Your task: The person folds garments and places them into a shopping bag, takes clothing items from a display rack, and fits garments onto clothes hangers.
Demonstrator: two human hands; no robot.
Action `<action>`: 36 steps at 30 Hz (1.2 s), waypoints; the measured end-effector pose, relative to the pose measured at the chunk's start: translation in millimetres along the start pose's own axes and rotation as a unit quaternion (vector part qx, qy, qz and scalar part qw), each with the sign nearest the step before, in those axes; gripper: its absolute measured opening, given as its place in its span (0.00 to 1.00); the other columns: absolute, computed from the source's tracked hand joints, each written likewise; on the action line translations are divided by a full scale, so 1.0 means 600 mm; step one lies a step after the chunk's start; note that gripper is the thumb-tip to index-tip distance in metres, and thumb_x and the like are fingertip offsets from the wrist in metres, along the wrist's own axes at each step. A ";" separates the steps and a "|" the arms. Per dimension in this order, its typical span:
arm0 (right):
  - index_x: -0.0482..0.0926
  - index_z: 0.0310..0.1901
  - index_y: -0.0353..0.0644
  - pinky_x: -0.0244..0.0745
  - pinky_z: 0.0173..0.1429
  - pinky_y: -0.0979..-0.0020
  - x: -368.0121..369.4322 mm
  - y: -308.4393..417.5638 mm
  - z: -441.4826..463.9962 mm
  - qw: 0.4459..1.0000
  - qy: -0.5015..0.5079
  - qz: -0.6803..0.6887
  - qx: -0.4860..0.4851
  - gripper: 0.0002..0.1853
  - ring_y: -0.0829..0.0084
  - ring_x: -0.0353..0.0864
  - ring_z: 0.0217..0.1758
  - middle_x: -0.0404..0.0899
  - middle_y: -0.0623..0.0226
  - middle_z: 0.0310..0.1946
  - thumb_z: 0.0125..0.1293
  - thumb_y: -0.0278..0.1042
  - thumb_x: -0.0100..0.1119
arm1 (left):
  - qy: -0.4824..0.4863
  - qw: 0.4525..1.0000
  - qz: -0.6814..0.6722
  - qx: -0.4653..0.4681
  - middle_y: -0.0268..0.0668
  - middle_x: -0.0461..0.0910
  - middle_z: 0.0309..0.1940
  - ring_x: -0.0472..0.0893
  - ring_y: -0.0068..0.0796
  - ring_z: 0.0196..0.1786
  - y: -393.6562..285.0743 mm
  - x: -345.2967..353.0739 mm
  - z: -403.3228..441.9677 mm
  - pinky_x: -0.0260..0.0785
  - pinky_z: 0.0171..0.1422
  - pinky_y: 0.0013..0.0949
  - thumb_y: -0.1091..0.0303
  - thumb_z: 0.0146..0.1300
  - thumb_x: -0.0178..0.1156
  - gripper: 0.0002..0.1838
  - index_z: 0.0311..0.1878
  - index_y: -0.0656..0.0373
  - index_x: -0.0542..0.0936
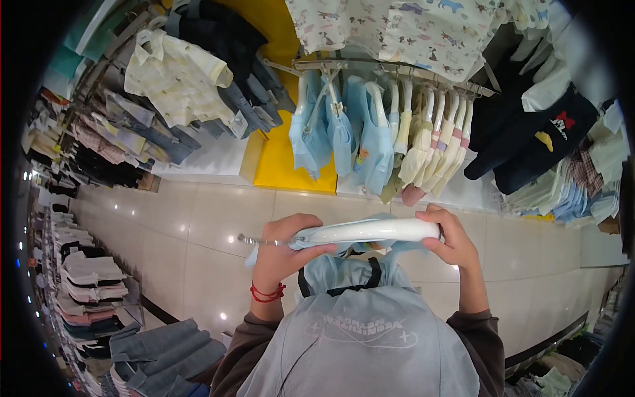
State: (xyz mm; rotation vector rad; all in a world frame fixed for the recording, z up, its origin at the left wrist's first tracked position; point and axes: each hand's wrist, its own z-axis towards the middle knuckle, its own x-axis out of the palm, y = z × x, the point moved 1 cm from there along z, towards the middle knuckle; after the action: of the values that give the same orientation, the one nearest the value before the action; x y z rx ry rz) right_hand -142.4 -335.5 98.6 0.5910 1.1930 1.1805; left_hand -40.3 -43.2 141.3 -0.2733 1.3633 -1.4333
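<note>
A glossy white clothes hanger (377, 230) is held level in front of my chest. A light blue garment (350, 249) hangs on it, bunched below and mostly hidden. My left hand (286, 246), with a red cord bracelet at the wrist, is closed around the hanger and the garment near the metal hook, which sticks out to the left. My right hand (453, 239) grips the bare white end of the hanger between thumb and fingers.
Ahead, a rail (397, 68) carries light blue and cream children's clothes on white hangers. Racks of shirts (178, 79) and dark clothes (529, 139) stand to either side. Folded jeans (159, 351) lie at lower left. Tiled floor (218, 225) lies between the displays.
</note>
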 end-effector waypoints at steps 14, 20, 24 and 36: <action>0.76 0.33 0.42 0.72 0.30 0.69 -0.056 0.103 0.023 0.933 0.043 -0.334 -0.127 0.12 0.67 0.73 0.30 0.74 0.66 0.30 0.42 0.28 0.63 | -0.097 0.994 -0.045 -0.004 0.38 0.81 0.24 0.81 0.27 0.27 -0.003 -0.044 -0.028 0.71 0.31 0.26 0.67 0.39 0.75 0.19 0.32 0.63 0.77; 0.76 0.32 0.43 0.71 0.27 0.72 -0.051 0.123 0.035 0.909 0.039 -0.353 -0.217 0.11 0.70 0.73 0.30 0.70 0.69 0.27 0.43 0.26 0.61 | -0.107 0.994 0.007 0.025 0.38 0.81 0.25 0.81 0.27 0.27 -0.008 -0.051 -0.028 0.71 0.31 0.25 0.68 0.39 0.76 0.19 0.31 0.61 0.76; 0.76 0.31 0.44 0.68 0.24 0.73 -0.049 0.138 0.034 0.912 0.072 -0.352 -0.198 0.10 0.71 0.71 0.29 0.67 0.71 0.25 0.43 0.26 0.61 | -0.115 0.992 0.018 0.040 0.38 0.81 0.25 0.81 0.27 0.26 -0.010 -0.051 -0.026 0.71 0.30 0.25 0.68 0.39 0.76 0.19 0.31 0.61 0.76; 0.74 0.24 0.43 0.65 0.24 0.70 -0.062 0.128 0.042 0.928 0.094 -0.308 -0.184 0.07 0.66 0.68 0.27 0.68 0.69 0.25 0.40 0.20 0.57 | -0.036 0.999 0.033 -0.017 0.38 0.80 0.22 0.80 0.27 0.23 -0.024 -0.049 -0.015 0.70 0.28 0.25 0.66 0.41 0.76 0.18 0.29 0.63 0.76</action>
State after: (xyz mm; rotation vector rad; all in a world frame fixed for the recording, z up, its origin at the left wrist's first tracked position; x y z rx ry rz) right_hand -145.4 -338.4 187.6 -0.1874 1.1554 0.8866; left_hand -42.9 -18.4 164.6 -0.2967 1.3261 -1.3351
